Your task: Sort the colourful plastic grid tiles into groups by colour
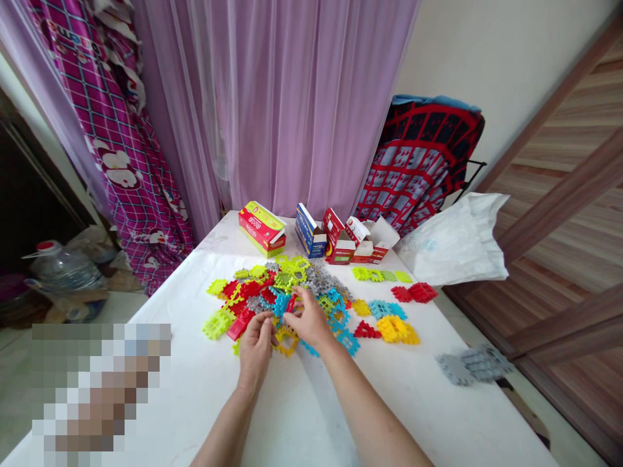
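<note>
A heap of interlocking plastic building pieces (253, 285) in lime green, red, grey, blue and yellow lies mid-table. Over its near side my right hand (311, 319) pinches a small red piece (291, 303) between thumb and fingers. Right beside that is a blue piece (281, 303); whether the two are joined I cannot tell. My left hand (257, 338) is close by on the left, its fingers curled together near the blue piece. What those fingers hold, if anything, is hidden. A yellow piece (287, 344) lies below and between the hands.
Right of the heap are colour groups: green pieces (382, 275), red pieces (422, 292), yellow pieces (396, 329), grey pieces (474, 364) near the table's right edge. Behind stand a red-and-green box (261, 230), a blue box (307, 230), red open boxes (335, 239) and a white bag (457, 240).
</note>
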`<move>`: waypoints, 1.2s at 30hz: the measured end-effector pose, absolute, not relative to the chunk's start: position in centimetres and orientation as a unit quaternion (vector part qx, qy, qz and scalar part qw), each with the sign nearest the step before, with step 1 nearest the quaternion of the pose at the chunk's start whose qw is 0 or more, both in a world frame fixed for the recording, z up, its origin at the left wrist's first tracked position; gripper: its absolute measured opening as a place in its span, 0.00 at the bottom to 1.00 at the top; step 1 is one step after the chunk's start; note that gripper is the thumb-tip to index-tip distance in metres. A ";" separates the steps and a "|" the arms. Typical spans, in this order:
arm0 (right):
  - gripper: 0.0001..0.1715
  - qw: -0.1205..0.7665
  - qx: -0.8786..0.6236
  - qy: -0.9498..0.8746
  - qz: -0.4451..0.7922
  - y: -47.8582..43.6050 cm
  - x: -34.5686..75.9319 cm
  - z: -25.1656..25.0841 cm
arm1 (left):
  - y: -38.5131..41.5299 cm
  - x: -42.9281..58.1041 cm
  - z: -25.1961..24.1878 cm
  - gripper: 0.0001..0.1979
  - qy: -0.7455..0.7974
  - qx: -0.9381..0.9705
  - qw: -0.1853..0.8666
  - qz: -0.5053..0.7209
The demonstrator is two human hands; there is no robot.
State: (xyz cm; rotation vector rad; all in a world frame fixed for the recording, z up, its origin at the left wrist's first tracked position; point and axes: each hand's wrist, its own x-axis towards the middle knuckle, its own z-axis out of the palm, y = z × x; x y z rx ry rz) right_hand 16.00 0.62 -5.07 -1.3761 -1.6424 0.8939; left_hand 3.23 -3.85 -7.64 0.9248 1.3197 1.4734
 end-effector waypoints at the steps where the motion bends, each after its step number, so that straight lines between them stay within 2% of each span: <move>1: 0.35 0.436 -0.501 -0.613 0.429 0.2 16.6 -5.2 | -4.0 3.4 -7.4 0.21 0.537 0.376 0.469 0.592; 4: 0.37 0.483 -0.386 -0.539 0.572 -1.3 18.2 -5.2 | -4.4 3.9 -6.8 0.24 0.532 0.383 0.508 0.559; 9: 0.39 0.479 -0.358 -0.542 0.591 -3.0 19.5 -4.6 | -4.9 4.3 -6.3 0.26 0.504 0.389 0.584 0.503; 15: 0.33 0.461 -0.389 -0.603 0.522 -3.4 19.9 -4.9 | -4.8 3.6 -6.4 0.27 0.479 0.353 0.625 0.505; 24: 0.34 0.416 -0.493 -0.678 0.353 -4.8 20.5 -5.2 | -5.1 3.8 -6.7 0.27 0.452 0.371 0.661 0.470; 31: 0.31 0.399 -0.500 -0.716 0.281 -5.5 20.9 -4.7 | -5.1 3.8 -7.0 0.28 0.453 0.370 0.660 0.471; 36: 0.25 0.372 -0.505 -0.740 0.242 -6.1 21.4 -4.2 | -4.8 3.7 -7.1 0.29 0.466 0.349 0.637 0.505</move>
